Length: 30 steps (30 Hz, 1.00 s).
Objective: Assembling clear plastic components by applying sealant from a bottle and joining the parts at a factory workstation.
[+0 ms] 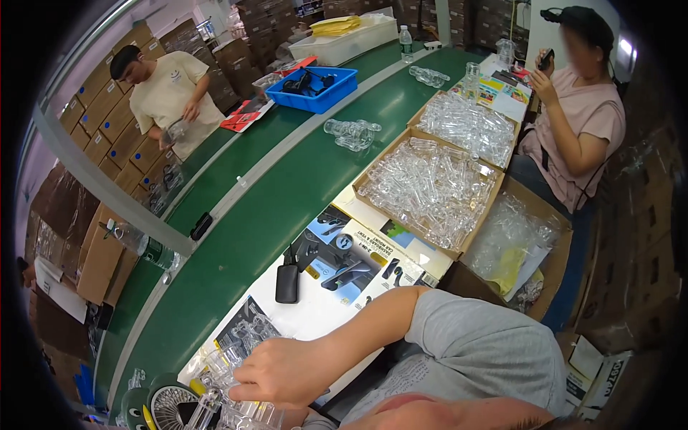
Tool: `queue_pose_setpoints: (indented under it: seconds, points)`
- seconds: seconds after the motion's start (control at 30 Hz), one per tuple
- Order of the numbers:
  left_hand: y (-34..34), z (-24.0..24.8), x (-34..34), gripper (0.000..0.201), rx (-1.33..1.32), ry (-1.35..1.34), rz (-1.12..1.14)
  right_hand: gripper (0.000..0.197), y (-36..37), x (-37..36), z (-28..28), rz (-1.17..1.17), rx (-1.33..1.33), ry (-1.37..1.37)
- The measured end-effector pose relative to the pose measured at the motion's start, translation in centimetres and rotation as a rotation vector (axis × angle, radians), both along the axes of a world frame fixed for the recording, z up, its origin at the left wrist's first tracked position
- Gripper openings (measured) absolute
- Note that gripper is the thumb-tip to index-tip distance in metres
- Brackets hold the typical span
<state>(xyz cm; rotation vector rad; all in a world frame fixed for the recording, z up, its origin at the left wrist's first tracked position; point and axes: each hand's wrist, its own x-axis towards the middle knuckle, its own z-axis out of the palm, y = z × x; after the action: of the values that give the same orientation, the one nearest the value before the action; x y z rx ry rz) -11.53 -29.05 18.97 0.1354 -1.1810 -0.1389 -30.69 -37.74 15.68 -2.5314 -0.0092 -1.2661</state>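
Note:
My right hand (pixel 276 373) reaches across to the lower left, its fingers curled down over transparent pieces. Between its fingertips seems to be a transparent tube-shaped piece (pixel 204 410); the exact hold is partly hidden. More transparent pieces (pixel 251 331) lie just beyond the knuckles. Of my left arm only a bit of skin (pixel 295 416) shows below the right hand, and its fingers are hidden. A small round fan (pixel 172 407) with a green bird-shaped body stands left of the pieces. On the printed cardboard sheet (pixel 315 322) rests a black box-shaped device (pixel 287 283).
Two cardboard trays (pixel 459 247) heaped with transparent pieces stand to the right, beside a box of plastic bags (pixel 555 236). A green conveyor belt (pixel 265 204) curves past, carrying a blue bin (pixel 315 106) and bagged pieces (pixel 351 135). One person stands across; another sits at right holding a phone.

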Motion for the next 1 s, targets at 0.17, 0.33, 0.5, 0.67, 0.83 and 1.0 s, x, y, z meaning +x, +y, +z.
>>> queue_pose_setpoints:
  seconds: [0.17, 0.33, 0.5, 0.67, 0.83, 1.0]
  points:
    - [-1.7, 1.0, 0.0, 0.059, 0.023, -0.014, 0.018, 0.033, -1.0, -1.2, 1.3, 0.009, -0.001, 0.054]
    - [-4.0, 1.4, -1.6, 0.057, 0.06, -0.008, 0.021, 0.032, 0.0, -0.3, 0.0, -0.05, -0.005, -0.014]
    - [-7.6, 1.7, -3.7, 0.055, 0.119, -0.014, -0.051, 0.033, 0.3, 2.7, -1.8, 0.001, 0.173, 0.2]
    - [-10.0, 2.1, -6.0, 0.053, 0.124, 0.005, -0.071, 0.028, -0.3, 1.1, -1.5, 0.171, 0.19, 0.053]
    - [-10.9, 2.5, -7.4, 0.051, 0.111, 0.047, -0.015, 0.028, -0.6, 0.2, -1.3, 0.15, 0.158, -0.014]
    - [-10.9, 2.4, -6.9, 0.049, 0.119, 0.104, 0.089, 0.031, -0.3, 1.0, -1.8, 0.067, 0.134, -0.068]
